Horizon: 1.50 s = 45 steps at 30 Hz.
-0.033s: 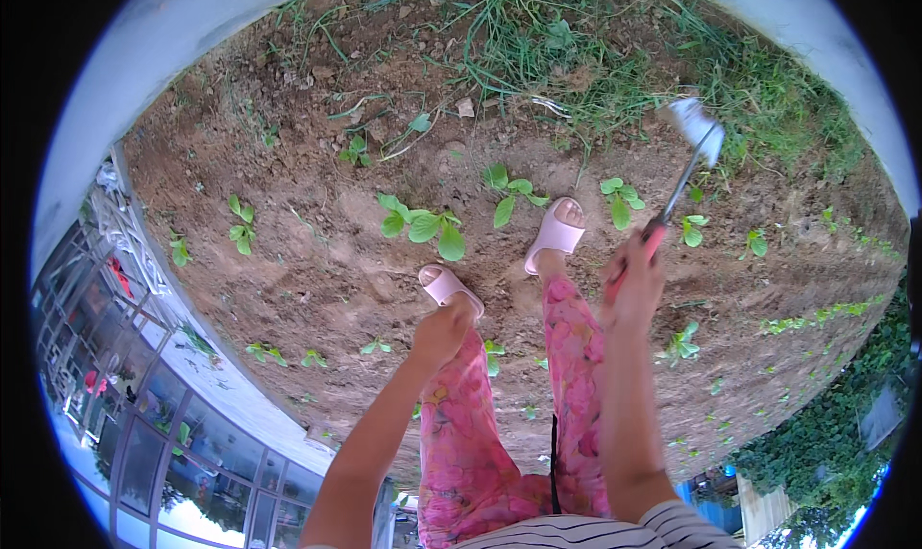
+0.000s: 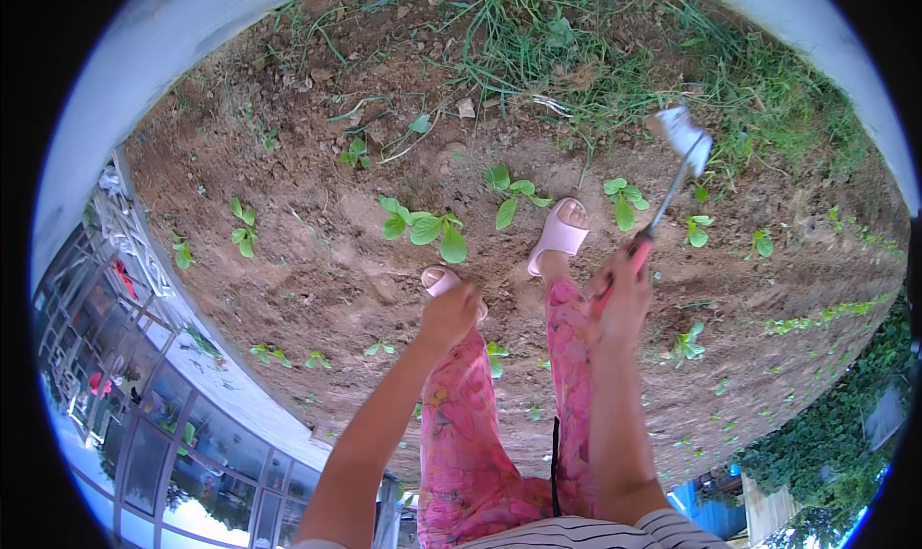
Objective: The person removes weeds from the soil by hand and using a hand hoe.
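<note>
My right hand (image 2: 622, 297) is wrapped round the red handle of a small hand hoe (image 2: 683, 138). The hoe's thin metal shaft points up and to the right. Its pale blade, smeared by motion, is above the soil by the grass edge. Loosely curled, my left hand (image 2: 449, 317) is over my left leg and partly covers that sandal; I see nothing in its fingers, though their undersides are hidden. Leafy seedlings (image 2: 437, 230) grow in a row ahead of my feet, and another seedling (image 2: 625, 201) stands left of the hoe shaft.
I stand on brown soil (image 2: 317, 198) in pink sandals (image 2: 559, 240). Cut and growing grass (image 2: 567, 49) lies along the far side by a pale wall (image 2: 816, 40). More seedlings (image 2: 688, 342) grow to the right and behind. A glass-fronted building (image 2: 192, 472) is at lower left.
My right hand has drawn back slightly toward me and left, and the hoe blade has shifted left and a little nearer. My left hand has moved slightly right and up.
</note>
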Tool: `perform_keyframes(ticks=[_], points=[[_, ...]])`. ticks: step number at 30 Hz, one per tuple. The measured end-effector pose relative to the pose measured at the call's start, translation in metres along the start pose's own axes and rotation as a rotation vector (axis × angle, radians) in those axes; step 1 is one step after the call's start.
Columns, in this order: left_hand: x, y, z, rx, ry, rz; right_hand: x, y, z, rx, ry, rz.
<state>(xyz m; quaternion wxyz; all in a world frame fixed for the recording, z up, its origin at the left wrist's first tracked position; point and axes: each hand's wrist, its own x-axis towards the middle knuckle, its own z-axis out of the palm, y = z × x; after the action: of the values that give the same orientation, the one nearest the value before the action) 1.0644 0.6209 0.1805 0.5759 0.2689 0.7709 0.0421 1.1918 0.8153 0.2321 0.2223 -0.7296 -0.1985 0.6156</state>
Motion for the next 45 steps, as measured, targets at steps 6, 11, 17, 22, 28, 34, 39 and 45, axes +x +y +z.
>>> perform_keyframes(ticks=[6, 11, 17, 22, 28, 34, 39, 45], points=[[0.233, 0.053, -0.005, 0.136, 0.4, 0.201, -0.009, 0.026, 0.001, 0.28, -0.006, 0.34], [0.332, 0.084, -0.016, -0.016, 0.619, 0.016, -0.002, 0.019, -0.001, 0.357, -0.022, 0.41], [0.23, 0.091, -0.06, -0.869, 0.205, -0.035, 0.005, 0.021, 0.004, 0.351, -0.059, 0.432], [0.101, 0.084, -0.179, -1.219, 0.724, 0.271, 0.002, 0.043, 0.014, 0.242, -0.152, 0.427], [0.089, -0.057, -0.167, 0.457, 0.389, -0.143, -0.002, 0.054, 0.023, -0.017, -0.43, 0.486], [0.003, 0.046, -0.167, -0.776, 0.585, -0.021, -0.02, 0.058, 0.049, -0.149, -0.662, 0.768], [-0.087, 0.029, -0.13, -0.778, 0.488, -0.019, -0.029, 0.067, 0.063, 0.101, -0.874, 1.039], [-0.17, -0.097, -0.145, -1.391, 0.815, -0.253, -0.007, 0.028, 0.055, 0.63, -0.785, 0.573]])
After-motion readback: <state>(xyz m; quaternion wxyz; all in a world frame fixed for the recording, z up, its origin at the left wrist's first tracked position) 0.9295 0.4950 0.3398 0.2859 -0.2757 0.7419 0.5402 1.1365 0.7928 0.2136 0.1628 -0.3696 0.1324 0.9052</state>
